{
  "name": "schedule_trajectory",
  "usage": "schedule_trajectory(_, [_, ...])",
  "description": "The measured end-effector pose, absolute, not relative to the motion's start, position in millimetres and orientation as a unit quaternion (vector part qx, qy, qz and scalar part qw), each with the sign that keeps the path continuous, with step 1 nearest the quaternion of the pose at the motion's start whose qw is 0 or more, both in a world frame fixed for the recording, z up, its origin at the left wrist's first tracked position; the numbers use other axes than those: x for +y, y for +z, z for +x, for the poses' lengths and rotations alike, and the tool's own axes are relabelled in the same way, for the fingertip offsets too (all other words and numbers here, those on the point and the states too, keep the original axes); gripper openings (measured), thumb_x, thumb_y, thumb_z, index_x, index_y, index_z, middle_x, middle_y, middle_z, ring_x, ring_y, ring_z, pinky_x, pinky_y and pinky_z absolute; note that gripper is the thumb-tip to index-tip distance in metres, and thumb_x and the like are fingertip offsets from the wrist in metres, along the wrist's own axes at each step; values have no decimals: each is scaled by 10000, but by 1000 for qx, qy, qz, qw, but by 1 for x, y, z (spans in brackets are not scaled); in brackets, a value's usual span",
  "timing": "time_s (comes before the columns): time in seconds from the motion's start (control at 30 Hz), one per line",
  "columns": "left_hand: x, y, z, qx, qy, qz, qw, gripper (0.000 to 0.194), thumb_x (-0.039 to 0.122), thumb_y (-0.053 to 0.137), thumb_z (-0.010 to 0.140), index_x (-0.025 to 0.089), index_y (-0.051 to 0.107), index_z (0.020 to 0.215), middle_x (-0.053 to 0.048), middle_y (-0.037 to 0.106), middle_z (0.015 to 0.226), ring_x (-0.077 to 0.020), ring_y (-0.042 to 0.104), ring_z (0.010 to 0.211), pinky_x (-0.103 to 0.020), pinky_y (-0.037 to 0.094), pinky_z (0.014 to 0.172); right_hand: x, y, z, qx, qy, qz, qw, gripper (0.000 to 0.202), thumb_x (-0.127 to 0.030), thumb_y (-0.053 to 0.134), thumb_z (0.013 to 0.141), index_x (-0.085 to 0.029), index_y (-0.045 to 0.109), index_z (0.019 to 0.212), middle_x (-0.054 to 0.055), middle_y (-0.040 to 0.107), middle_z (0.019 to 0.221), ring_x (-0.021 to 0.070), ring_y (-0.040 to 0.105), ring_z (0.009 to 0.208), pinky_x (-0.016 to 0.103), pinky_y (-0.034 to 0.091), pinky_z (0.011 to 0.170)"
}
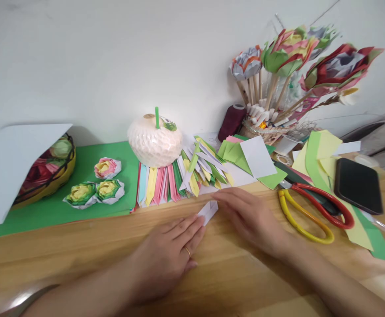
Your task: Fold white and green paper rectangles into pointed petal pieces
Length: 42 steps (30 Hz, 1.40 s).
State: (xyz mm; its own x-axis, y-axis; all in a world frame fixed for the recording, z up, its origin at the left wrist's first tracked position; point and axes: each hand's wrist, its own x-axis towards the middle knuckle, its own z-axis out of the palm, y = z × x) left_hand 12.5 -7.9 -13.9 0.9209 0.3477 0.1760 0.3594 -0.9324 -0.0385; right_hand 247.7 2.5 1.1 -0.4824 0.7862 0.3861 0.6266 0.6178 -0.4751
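Note:
A small folded white paper strip (209, 212) lies on the wooden table in front of me. My left hand (175, 244) rests flat with stretched fingers, its fingertips pressing the strip's near left end; a ring is on one finger. My right hand (250, 215) is at the strip's other end, fingers extended and fingertips at or beside its upper corner; whether they touch is hard to tell. Just beyond stand folded paper pieces (161, 187) in a row, with a looser heap of green, yellow and white folded pieces (205, 165) beside them.
Scissors (311, 207) and a phone (358, 186) lie at right among paper scraps (318, 154). Behind are a white round coconut (154, 141) with a green straw, a thread spool (232, 123) and paper flowers (290, 50). Paper lotuses (108, 167) sit left, near a basket (52, 180).

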Motion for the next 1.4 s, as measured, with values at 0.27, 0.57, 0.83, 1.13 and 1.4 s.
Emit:
schedule_trajectory(0.27, [-13, -17, 13, -198, -141, -966, 84, 462, 269, 175, 1020, 52, 535, 1211, -125, 593, 1258, -218, 554, 1173, -332, 445, 949, -20, 0, 241, -914, 188, -359, 22, 833, -614, 400, 890, -21, 224, 1448, 209, 181, 1508, 277, 135, 1410, 506, 179, 1132])
schedule_trajectory(0.57, [-27, -21, 8, -224, -215, -942, 130, 419, 220, 234, 1013, 57, 610, 1098, -119, 651, 1169, -228, 602, 1103, -347, 429, 925, -18, -4, 249, -914, 134, -381, 29, 783, -591, 377, 910, -53, 217, 1456, 181, 200, 1508, 260, 158, 1408, 514, 165, 1131])
schedule_trajectory(0.83, [-18, -18, 8, -211, -292, -924, 128, 282, 166, 414, 966, 92, 671, 878, -88, 727, 939, -217, 672, 900, -373, 517, 840, -26, -5, 243, -908, -58, -399, 114, 376, -312, 411, 967, -88, 549, 1236, 134, 527, 1342, 282, 440, 1265, 490, 378, 1031])
schedule_trajectory(1.13, [-8, -13, 4, -210, -264, -940, 57, 246, 118, 434, 935, 125, 645, 808, -58, 647, 739, -185, 611, 777, -297, 546, 647, -18, 6, 228, -948, -64, -287, 125, 356, -130, 267, 979, -105, 622, 974, 95, 647, 845, 205, 545, 734, 347, 463, 673])
schedule_trajectory(1.4, [-4, -8, 7, -286, -284, -914, -50, 264, 138, 428, 935, 144, 649, 790, -36, 610, 694, -171, 547, 704, -295, 494, 621, -4, 15, 228, -945, 69, -310, 80, 196, -121, 376, 953, -123, 558, 883, 76, 572, 844, 204, 475, 753, 320, 416, 672])
